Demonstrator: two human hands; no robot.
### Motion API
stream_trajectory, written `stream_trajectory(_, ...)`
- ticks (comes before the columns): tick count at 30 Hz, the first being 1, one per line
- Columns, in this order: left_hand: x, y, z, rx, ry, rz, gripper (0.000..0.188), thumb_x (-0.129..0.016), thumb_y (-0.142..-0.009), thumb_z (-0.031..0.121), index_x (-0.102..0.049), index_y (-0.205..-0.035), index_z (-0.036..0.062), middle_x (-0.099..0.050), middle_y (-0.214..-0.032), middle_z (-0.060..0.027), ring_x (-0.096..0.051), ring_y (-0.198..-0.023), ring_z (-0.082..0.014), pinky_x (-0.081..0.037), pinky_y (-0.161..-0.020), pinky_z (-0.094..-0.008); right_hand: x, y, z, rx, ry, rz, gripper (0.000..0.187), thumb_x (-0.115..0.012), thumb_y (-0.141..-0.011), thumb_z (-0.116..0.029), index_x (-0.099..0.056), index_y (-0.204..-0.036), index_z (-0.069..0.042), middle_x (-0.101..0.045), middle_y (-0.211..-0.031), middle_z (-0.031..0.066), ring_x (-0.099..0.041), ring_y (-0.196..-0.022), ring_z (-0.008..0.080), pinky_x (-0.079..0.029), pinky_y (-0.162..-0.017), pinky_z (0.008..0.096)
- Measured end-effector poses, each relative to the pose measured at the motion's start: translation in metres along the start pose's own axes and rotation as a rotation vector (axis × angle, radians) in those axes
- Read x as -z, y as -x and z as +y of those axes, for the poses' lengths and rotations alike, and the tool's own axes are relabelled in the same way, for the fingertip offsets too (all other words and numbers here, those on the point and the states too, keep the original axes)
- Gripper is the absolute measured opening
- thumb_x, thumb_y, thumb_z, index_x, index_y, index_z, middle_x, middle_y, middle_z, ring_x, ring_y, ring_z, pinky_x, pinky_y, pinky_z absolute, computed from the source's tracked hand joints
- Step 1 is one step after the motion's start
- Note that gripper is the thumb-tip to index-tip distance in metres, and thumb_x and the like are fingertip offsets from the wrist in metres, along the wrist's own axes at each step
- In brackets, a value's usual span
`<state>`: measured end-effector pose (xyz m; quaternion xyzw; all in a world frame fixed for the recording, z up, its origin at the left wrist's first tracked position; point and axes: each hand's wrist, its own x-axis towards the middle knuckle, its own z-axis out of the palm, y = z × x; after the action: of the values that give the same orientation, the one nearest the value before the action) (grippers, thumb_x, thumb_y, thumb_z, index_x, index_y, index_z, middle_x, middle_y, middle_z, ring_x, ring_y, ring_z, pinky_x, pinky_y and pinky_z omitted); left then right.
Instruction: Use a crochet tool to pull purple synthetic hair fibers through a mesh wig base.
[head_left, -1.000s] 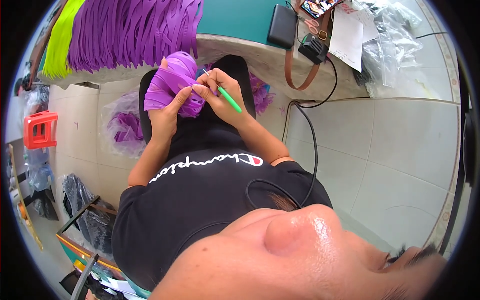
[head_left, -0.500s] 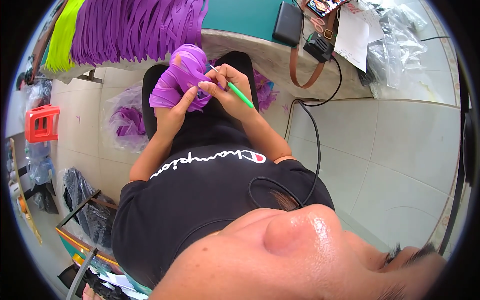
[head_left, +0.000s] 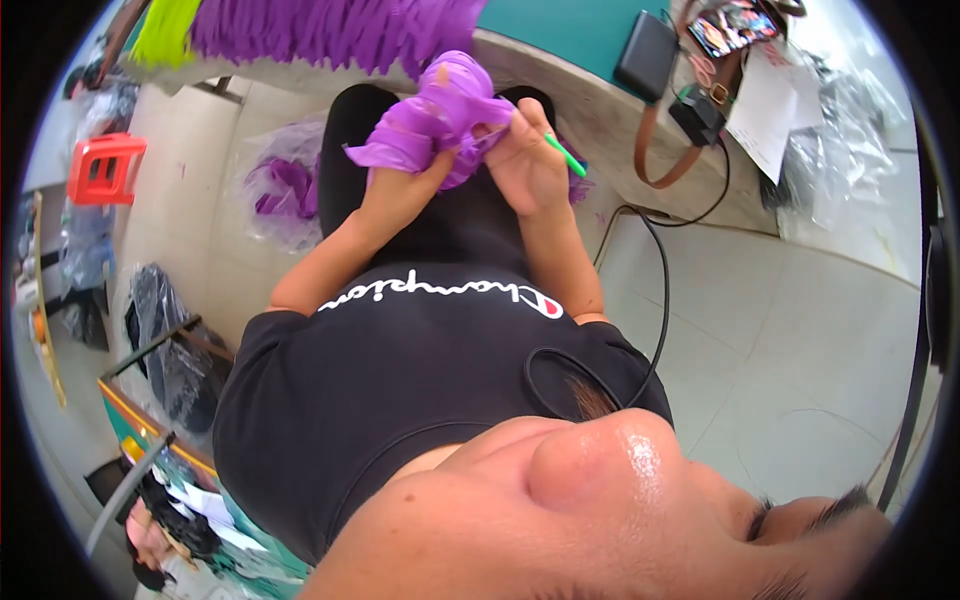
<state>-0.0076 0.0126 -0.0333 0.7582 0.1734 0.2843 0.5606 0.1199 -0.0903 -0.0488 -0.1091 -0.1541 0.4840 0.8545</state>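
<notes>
Over my lap I hold a bundle of flat, glossy purple strips (head_left: 408,122), wound and looped over one another. My left hand (head_left: 405,200) is closed around the bundle from below, its thumb lying along the near side; most of its fingers are covered by the strips. At the bundle's right side, my right hand (head_left: 530,165) pinches a purple strip and lifts it outward. A slim tool with a bright green handle (head_left: 566,156) is also tucked in that hand, pointing down to the right. Its tip is hidden now.
Purple strips (head_left: 330,35) and lime ones (head_left: 163,35) hang over the edge of the green-topped table ahead. A black box-shaped device (head_left: 648,55), a phone (head_left: 732,28) and a brown strap (head_left: 665,178) lie to the right. Left are a plastic bag (head_left: 283,190) and red stool (head_left: 105,168).
Both hands and the bundle sit higher and further right in view as the whole view has shifted. My right hand has turned palm-up and pulls a strip aside; the tool's metal end is no longer visible.
</notes>
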Motion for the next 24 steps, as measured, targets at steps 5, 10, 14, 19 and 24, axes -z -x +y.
stream_trajectory(5,-0.001,-0.003,0.021,0.181,0.557,-0.037,0.076,-0.067,-0.079,-0.001,-0.027,-0.143,0.0036,-0.056,-0.104,-0.0017,-0.052,-0.098,-0.0108,-0.041,-0.090,-0.0257,0.000,-0.001,0.004,-0.019,0.097,0.080,0.022,-0.054,-0.091,-0.006,-0.040,-0.076,-0.014,-0.058,-0.090,0.0065,-0.056,-0.088,0.0191,-0.044,-0.082,0.0330)
stream_trajectory(10,0.003,-0.002,0.015,0.165,0.592,-0.102,0.087,-0.067,-0.079,-0.002,-0.014,-0.147,0.0048,-0.053,-0.110,-0.0016,-0.051,-0.101,-0.0099,-0.039,-0.093,-0.0265,-0.016,-0.001,0.004,0.048,0.332,0.125,0.027,-0.054,-0.089,0.000,-0.038,-0.072,-0.013,-0.055,-0.082,0.0061,-0.056,-0.076,0.0168,-0.045,-0.074,0.0286)
stream_trajectory(14,0.003,-0.002,0.020,0.128,0.598,-0.076,0.079,-0.067,-0.081,0.000,-0.020,-0.145,0.0025,-0.054,-0.114,-0.0036,-0.052,-0.105,-0.0113,-0.039,-0.096,-0.0280,-0.025,0.003,0.003,0.014,0.469,0.140,0.028,-0.056,-0.087,0.001,-0.038,-0.070,-0.012,-0.056,-0.083,0.0060,-0.055,-0.077,0.0141,-0.042,-0.070,0.0250)
stream_trajectory(19,0.003,-0.005,0.018,0.129,0.584,0.100,0.058,-0.065,-0.083,0.001,-0.039,-0.135,-0.0042,-0.054,-0.124,-0.0094,-0.050,-0.114,-0.0152,-0.036,-0.101,-0.0301,-0.031,0.005,0.003,0.049,0.629,0.141,0.027,-0.057,-0.087,-0.001,-0.039,-0.069,-0.012,-0.058,-0.085,0.0067,-0.055,-0.074,0.0126,-0.040,-0.067,0.0231)
stream_trajectory(24,0.004,-0.005,0.016,0.058,0.408,0.105,0.046,-0.063,-0.084,0.000,-0.049,-0.127,-0.0066,-0.052,-0.130,-0.0144,-0.049,-0.118,-0.0174,-0.034,-0.102,-0.0305,-0.030,0.004,0.007,0.021,0.662,0.206,0.029,-0.062,-0.084,0.001,-0.040,-0.070,-0.011,-0.060,-0.088,0.0077,-0.056,-0.073,0.0106,-0.043,-0.066,0.0225)
